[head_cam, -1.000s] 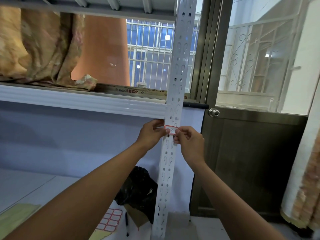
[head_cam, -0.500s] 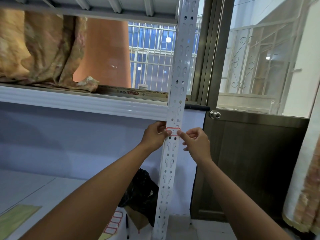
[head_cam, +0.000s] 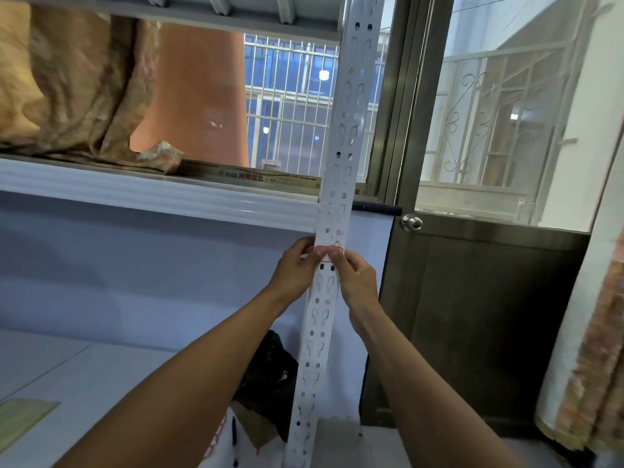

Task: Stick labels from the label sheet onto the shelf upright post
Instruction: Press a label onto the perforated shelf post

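A white perforated shelf upright post (head_cam: 339,170) runs from floor to ceiling in the middle of the view. A red-bordered white label (head_cam: 329,248) lies across the post at hand height. My left hand (head_cam: 295,270) grips the post's left edge, thumb pressing the label's left end. My right hand (head_cam: 354,278) presses the label's right part with thumb and forefinger. The label sheet (head_cam: 216,437), with red-bordered labels, lies low on the floor, mostly hidden behind my left forearm.
A white shelf beam (head_cam: 152,194) meets the post on the left, with patterned fabric (head_cam: 77,82) piled on the shelf. A dark door with a round knob (head_cam: 412,222) stands to the right. A black bag (head_cam: 270,373) and a pen (head_cam: 234,440) lie on the floor.
Both hands have closed in over the label on the post, fingertips now pressing it flat. The view has tilted up slightly.
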